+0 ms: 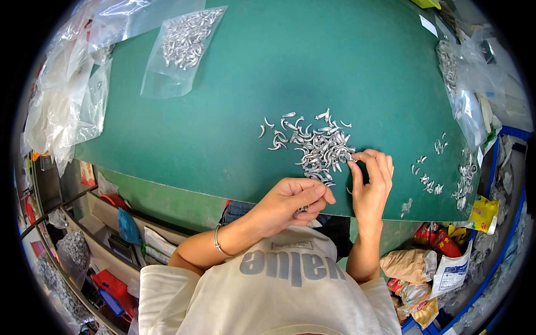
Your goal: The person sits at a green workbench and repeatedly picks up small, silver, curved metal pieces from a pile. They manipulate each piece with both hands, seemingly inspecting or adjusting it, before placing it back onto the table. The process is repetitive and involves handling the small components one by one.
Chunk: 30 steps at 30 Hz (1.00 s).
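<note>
A broad, smooth, dark-green worktable [268, 50] sweeps from 9 o'clock through 12 to 4, its top evenly lit save for a soft-edged, dimmer patch between the centre and 12. Past its near edge, a paler green floor [178, 206] shows at 8 o'clock and again at 4. Farther out at 8, a long, beige, open-topped storage unit [109, 258] stands; a slim blue frame [515, 132] runs from 3 to 5.

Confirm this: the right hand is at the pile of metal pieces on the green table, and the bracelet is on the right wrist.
Wrong wrist: the head view shows the bracelet on the left wrist. The right hand is indeed at the pile of metal pieces on the green table.
</note>
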Motion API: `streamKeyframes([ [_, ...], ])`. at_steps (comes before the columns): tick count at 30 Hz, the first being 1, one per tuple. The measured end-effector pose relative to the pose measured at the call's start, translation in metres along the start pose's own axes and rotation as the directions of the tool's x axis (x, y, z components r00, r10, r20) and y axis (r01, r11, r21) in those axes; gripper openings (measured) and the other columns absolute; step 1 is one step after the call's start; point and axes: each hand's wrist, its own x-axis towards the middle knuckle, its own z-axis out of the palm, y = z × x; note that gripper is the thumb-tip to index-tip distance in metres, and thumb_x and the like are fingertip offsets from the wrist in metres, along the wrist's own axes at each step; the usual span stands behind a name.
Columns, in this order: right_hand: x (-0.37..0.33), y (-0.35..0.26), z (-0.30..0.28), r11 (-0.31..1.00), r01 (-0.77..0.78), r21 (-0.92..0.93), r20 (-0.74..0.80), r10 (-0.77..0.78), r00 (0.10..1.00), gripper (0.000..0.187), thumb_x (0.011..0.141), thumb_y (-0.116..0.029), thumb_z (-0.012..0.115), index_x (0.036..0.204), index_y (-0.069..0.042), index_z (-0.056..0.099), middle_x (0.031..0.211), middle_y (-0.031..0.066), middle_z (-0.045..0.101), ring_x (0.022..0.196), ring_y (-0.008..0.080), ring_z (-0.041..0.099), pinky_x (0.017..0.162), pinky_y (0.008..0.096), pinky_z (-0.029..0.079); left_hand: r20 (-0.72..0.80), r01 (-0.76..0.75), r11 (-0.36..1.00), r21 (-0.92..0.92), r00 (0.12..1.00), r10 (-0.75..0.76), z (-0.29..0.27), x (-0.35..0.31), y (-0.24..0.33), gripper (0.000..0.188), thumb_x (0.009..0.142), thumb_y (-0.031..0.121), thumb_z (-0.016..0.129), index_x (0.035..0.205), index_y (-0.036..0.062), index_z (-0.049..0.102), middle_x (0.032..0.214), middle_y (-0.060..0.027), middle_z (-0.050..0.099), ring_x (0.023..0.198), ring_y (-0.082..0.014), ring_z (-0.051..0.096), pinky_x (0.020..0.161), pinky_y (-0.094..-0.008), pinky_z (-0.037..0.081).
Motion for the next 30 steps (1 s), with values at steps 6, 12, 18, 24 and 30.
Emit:
streamKeyframes([
  [6,-0.003,0.006,-0.002,0.979,-0.012,0.203,-0.039,0.020,0.999,0.011,0.072,0.000,0.066,0.081,0.000,0.060,0.081,0.0096,0.058,0.074,0.0254,0.051,0.068,0.0334,0.039,-0.114,-0.060,0.993,0.101,0.991,0.071,-0.001,0.000,-0.003,0.024,0.094,0.020,0.048,0.094,-0.0014,0.060,0.058,0.0037,0.036,0.049,-0.0041,0.028,0.042,-0.0201,0.022],
  [12,0.009,-0.004,0.004,0.999,-0.009,0.032,-0.062,0.011,0.998,0.013,0.072,-0.002,0.066,0.085,-0.002,0.063,0.083,0.0070,0.058,0.079,0.0244,0.051,0.072,0.0332,0.038,-0.060,0.019,0.972,0.233,0.998,-0.005,0.005,-0.003,0.001,0.025,0.093,0.019,0.051,0.086,-0.0021,0.063,0.057,0.0035,0.038,0.047,-0.0044,0.029,0.041,-0.0204,0.022],
  [18,0.004,-0.005,-0.002,0.985,-0.069,0.157,-0.060,0.079,0.995,0.012,0.071,0.001,0.066,0.082,-0.001,0.063,0.081,0.0084,0.061,0.078,0.0243,0.053,0.072,0.0326,0.040,-0.141,-0.008,0.955,0.296,0.989,0.052,0.008,-0.004,0.002,0.021,0.091,0.017,0.054,0.092,-0.0017,0.063,0.059,0.0023,0.044,0.050,-0.0044,0.035,0.043,-0.0199,0.025],
  [24,-0.009,-0.027,-0.021,0.830,-0.090,0.551,0.097,0.043,0.994,0.017,0.065,0.007,0.069,0.080,0.001,0.064,0.081,0.0107,0.064,0.076,0.0224,0.057,0.069,0.0304,0.045,-0.214,-0.267,0.843,0.467,0.891,0.401,0.010,0.001,-0.003,0.012,0.083,0.008,0.064,0.093,0.0008,0.064,0.064,0.0038,0.047,0.055,-0.0024,0.038,0.048,-0.0175,0.030],
  [30,-0.015,-0.034,-0.019,0.758,-0.092,0.646,0.121,0.018,0.992,0.019,0.062,0.006,0.072,0.080,0.001,0.065,0.078,0.0093,0.065,0.073,0.0204,0.056,0.066,0.0288,0.044,-0.231,-0.234,0.847,0.477,0.897,0.377,0.012,-0.005,0.000,0.009,0.081,0.006,0.066,0.089,0.0016,0.064,0.067,0.0040,0.048,0.059,-0.0014,0.039,0.049,-0.0166,0.030],
])
